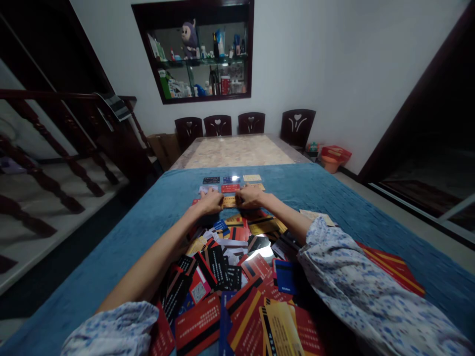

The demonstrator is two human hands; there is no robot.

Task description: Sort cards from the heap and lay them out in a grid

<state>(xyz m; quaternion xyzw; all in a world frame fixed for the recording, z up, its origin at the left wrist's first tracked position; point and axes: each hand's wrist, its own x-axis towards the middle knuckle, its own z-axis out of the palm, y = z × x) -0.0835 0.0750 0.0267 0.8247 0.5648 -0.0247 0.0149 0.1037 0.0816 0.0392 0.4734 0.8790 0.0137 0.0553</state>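
Lines of print run across many of the cards in the loose pile between the forearms, but the lettering is too small and soft to read; one of them, a white and pink card, carries a square QR code, and dark stripes cross several others. Beyond the pile, a gold card lies on the blue cloth between the left hand and the right hand, whose curled fingers are at its two side edges; whether either hand pinches it or only presses against it, I cannot tell. Just past it sit a red card and, farther off, a black card, a blue card and a cream card in a row. The hands partly hide the cards beside the gold one, and the patterned right sleeve covers part of the pile's edge. Chairs stand at the table's far end. The wall cabinet holds a purple plush toy, bottles and a red jar on its shelves; a cardboard box stands left of the table, and an orange bin with a red bag at its top stands to the right.
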